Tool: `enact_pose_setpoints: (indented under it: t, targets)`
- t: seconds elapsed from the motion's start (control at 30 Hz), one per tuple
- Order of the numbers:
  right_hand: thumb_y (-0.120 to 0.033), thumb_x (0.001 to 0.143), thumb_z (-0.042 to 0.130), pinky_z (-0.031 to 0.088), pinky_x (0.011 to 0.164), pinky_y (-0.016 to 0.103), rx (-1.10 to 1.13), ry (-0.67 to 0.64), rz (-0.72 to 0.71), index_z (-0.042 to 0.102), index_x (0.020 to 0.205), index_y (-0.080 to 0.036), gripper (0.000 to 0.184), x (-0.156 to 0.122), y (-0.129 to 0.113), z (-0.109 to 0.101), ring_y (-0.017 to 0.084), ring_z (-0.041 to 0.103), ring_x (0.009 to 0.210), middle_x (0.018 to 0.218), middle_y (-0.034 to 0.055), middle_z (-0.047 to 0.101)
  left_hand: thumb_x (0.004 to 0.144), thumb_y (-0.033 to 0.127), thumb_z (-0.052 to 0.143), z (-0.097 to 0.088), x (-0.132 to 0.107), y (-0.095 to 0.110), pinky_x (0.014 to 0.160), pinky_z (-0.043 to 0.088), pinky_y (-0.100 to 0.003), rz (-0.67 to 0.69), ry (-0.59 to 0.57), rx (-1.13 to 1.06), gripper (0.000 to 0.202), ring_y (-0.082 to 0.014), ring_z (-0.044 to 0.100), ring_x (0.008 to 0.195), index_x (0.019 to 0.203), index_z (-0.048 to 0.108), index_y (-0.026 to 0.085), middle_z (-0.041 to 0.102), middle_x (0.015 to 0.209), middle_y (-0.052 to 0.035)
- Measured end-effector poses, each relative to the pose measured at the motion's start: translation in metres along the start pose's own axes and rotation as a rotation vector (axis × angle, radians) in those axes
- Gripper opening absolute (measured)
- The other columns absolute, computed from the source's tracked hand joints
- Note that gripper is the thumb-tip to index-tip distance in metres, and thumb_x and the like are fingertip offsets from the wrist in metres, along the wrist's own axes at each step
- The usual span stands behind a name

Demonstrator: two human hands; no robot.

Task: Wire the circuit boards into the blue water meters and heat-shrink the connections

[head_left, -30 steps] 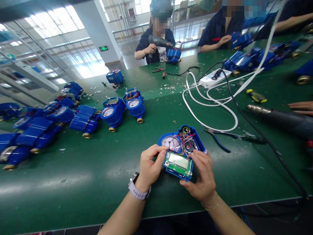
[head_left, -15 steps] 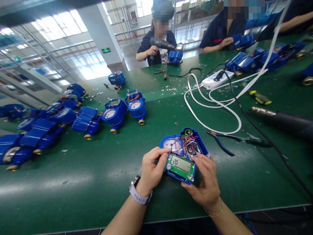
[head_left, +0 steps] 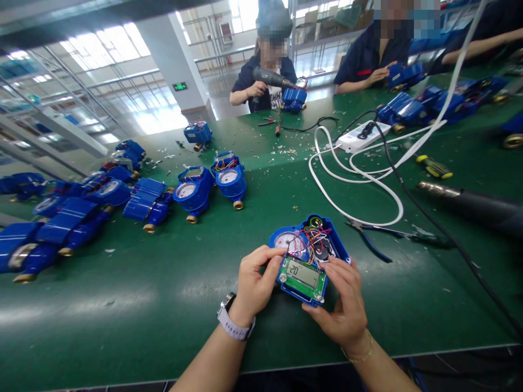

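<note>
A blue water meter (head_left: 335, 238) lies near the table's front, its housing uncovered and coloured wires bunched inside. Over its near side sits a green circuit board (head_left: 294, 281) with an LCD that reads about 20. My left hand (head_left: 258, 277) pinches the board's left edge between thumb and index finger, close to the round dial (head_left: 286, 240). From the right, my right hand (head_left: 345, 299) grips the meter's housing, thumb at the near corner and fingertips by the board's upper right corner.
Several blue water meters (head_left: 192, 190) stand to the left. Pliers (head_left: 370, 242), a screwdriver (head_left: 433, 166), a heat gun (head_left: 469, 198) and a white power strip (head_left: 363, 136) with looping cable lie right. Across the table, a person (head_left: 265, 71) points a heat gun at a meter; others work beside.
The view has shifted slightly, so the scene sits a little lower and farther right. Both hands keep nearly the same hold on the board and the meter.
</note>
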State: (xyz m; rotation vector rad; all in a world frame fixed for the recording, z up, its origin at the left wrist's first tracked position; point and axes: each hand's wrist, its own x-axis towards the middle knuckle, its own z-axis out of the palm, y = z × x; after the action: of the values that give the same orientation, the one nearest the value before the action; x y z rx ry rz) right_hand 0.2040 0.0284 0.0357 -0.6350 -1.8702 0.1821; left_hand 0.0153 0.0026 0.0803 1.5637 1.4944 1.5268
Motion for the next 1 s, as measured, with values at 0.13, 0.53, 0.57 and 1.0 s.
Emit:
enact_pose_setpoints:
  t: [0.13,0.53,0.57,1.0]
  targets:
    - [-0.037,0.08,0.073,0.029,0.11,0.057,-0.003,0.003,0.001,0.049,0.133,-0.01,0.064,0.0,0.0,0.0,0.032,0.054,0.114,0.112,0.0155,0.06,0.092,0.024,0.057,0.0,-0.001,-0.002,0.062,0.042,-0.021,-0.016,-0.005,-0.019,0.019,-0.0109,0.058,0.066,0.097,0.075,0.019,0.068,0.075,-0.002]
    - [-0.033,0.078,0.075,0.028,0.111,0.056,-0.005,0.001,0.002,0.05,0.129,-0.011,0.061,0.002,-0.001,0.002,0.031,0.054,0.114,0.11,0.0145,0.061,0.093,0.026,0.054,0.0,-0.001,0.0,0.062,0.042,-0.023,-0.029,-0.017,-0.035,0.024,-0.0123,0.057,0.066,0.1,0.076,0.019,0.067,0.075,-0.0031]
    - [-0.033,0.078,0.076,0.028,0.111,0.057,-0.003,0.006,0.008,0.05,0.129,-0.011,0.061,0.002,-0.001,0.003,0.031,0.055,0.113,0.11,0.0144,0.061,0.094,0.027,0.053,-0.001,-0.001,0.0,0.062,0.042,-0.024,-0.021,-0.023,-0.04,0.025,-0.0124,0.056,0.065,0.102,0.076,0.019,0.067,0.074,-0.0032]
    - [-0.057,0.073,0.076,0.034,0.107,0.059,0.145,0.07,0.094,0.052,0.133,-0.02,0.074,-0.007,0.003,-0.001,0.033,0.053,0.118,0.118,0.0127,0.061,0.088,0.029,0.059,-0.003,-0.001,-0.011,0.061,0.04,-0.024,-0.004,-0.052,-0.12,0.023,-0.0126,0.052,0.064,0.101,0.075,0.018,0.062,0.073,-0.0022]
